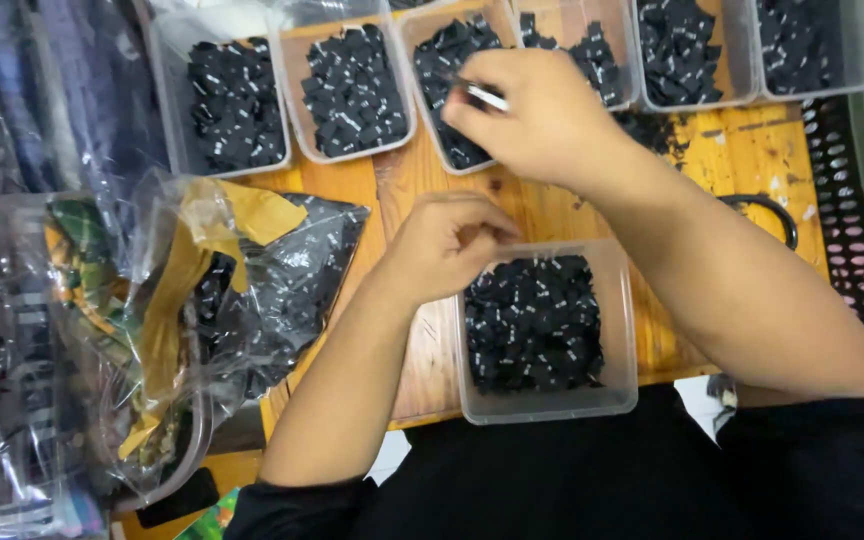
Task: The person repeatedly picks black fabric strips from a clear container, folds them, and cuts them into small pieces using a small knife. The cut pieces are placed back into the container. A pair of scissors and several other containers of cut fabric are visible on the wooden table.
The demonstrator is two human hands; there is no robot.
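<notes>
The right hand (pixel 542 115) reaches forward over the far row of clear tubs and pinches a small pale-edged tag (pixel 487 97) between thumb and fingertips, just above the third tub (pixel 430 130) from the left. That tub, like its neighbours, is filled with small black tags marked with short white lines. The left hand (pixel 447 245) rests nearer the body, its fingers curled inward in a loose fist at the upper left corner of the near tub (pixel 617 400); whether it holds a tag inside the curl cannot be told. The near tub sits on the wooden surface (pixel 392 190) directly in front of the person and is packed with the same black tags (pixel 532 325).

Along the far edge, the first tub (pixel 174 120) and second tub (pixel 297 120) stand side by side to the left of the third, and more tubs (pixel 747 95) continue to the right, all holding black tags. A few loose tags lie on the surface just right of the right hand. To the left of the left forearm lies a crumpled plastic bag (pixel 292 280) with black tags inside and yellow paper (pixel 172 290) folded against it. A dark perforated crate (pixel 852 200) stands at the right edge, and a black loop (pixel 777 215) lies on the surface near it.
</notes>
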